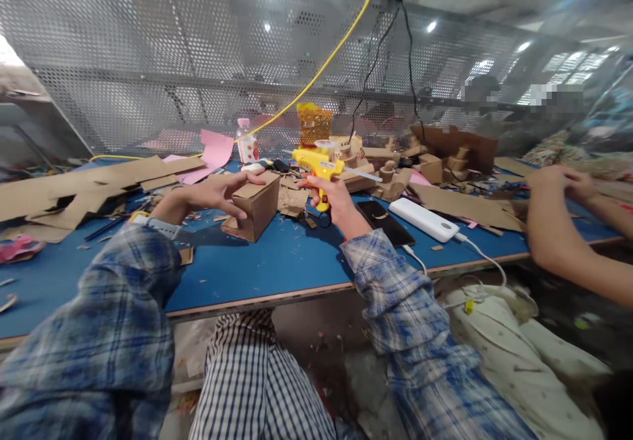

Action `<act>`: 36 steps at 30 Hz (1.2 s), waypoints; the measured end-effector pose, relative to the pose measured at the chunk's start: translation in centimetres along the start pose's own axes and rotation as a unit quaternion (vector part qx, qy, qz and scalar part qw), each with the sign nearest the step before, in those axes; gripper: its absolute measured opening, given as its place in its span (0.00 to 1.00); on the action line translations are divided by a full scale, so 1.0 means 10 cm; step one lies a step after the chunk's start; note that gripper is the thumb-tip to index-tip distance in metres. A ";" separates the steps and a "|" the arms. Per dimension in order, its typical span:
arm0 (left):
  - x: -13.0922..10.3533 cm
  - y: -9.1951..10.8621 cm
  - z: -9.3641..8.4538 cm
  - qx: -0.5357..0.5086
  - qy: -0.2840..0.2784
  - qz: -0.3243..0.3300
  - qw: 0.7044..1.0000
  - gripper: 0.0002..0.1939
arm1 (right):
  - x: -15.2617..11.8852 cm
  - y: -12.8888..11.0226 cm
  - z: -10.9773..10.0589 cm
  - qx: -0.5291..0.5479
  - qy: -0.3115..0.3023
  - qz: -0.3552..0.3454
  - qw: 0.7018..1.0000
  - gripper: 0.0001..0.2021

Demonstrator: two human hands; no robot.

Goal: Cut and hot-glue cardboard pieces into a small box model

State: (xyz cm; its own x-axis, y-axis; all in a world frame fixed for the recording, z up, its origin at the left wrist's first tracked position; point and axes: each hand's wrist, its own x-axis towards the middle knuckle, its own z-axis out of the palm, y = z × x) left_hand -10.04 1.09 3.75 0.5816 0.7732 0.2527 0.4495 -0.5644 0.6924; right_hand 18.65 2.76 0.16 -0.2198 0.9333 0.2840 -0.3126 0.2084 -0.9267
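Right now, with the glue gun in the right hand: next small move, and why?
I'd probably lower the glue gun toward the box. The right hand grips it, a glue stick juts from its back, and the left hand is at the box, while the nozzle points left, apart from it.

"Which colours are you handling?"

"You're gripping a yellow glue gun (316, 163) in your right hand (337, 199); a brown box (256, 208) is standing against your left hand (208, 192)."

"And wearing?"

"You're wearing blue-and-white plaid sleeves (400, 295) behind both hands; a blue tabletop (297, 258) is showing beneath them."
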 end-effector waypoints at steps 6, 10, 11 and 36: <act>-0.03 -0.22 0.07 -0.025 -0.007 -0.033 0.999 0.47 | -0.21 0.00 0.06 -0.054 -0.089 -0.007 0.994 0.21; 0.01 -0.31 0.21 -0.160 0.043 -0.040 0.985 0.41 | -0.30 0.02 0.07 -0.147 -0.150 0.027 0.977 0.22; 0.02 -0.31 0.25 -0.188 0.062 -0.055 0.979 0.40 | -0.31 0.04 0.08 -0.163 -0.155 0.033 0.974 0.22; 0.08 -0.08 0.41 -0.205 0.130 -0.101 0.965 0.38 | -0.33 0.04 0.26 -0.178 -0.096 0.109 0.973 0.15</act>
State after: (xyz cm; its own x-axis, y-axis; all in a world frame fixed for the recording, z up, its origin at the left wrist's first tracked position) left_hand -7.16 1.04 0.61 0.2959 0.9320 0.2091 0.1996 -0.2744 0.9407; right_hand 16.87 -1.00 -0.55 -0.4250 0.9017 0.0802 0.0927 0.1315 -0.9870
